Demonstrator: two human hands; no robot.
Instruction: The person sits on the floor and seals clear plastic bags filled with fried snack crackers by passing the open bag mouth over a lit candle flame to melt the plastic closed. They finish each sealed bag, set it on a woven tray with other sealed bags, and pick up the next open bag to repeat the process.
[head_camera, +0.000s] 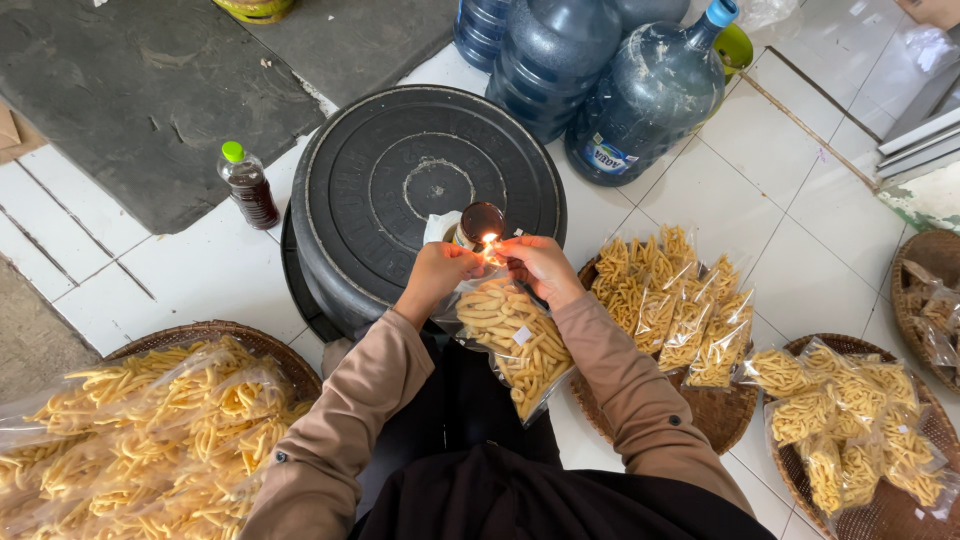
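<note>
Head view: left hand (437, 268) and right hand (535, 265) fingers pinch top edge of snack bag (515, 340) at flame (490, 240), 12 o'clock of lap. Bag probably light, floppy, slippery; contents brittle; grip near top corners.

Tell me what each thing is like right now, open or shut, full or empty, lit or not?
Left hand: pinching the top of the snack bag.
Right hand: pinching the bag top too.
Snack bag: full of yellow sticks, its top at the flame.
Flame: lit.
Black barrel: lid on.
Small bottle: capped, dark liquid inside.
Water jug: capped, tilted.
Left basket: piled with filled bags.
</note>
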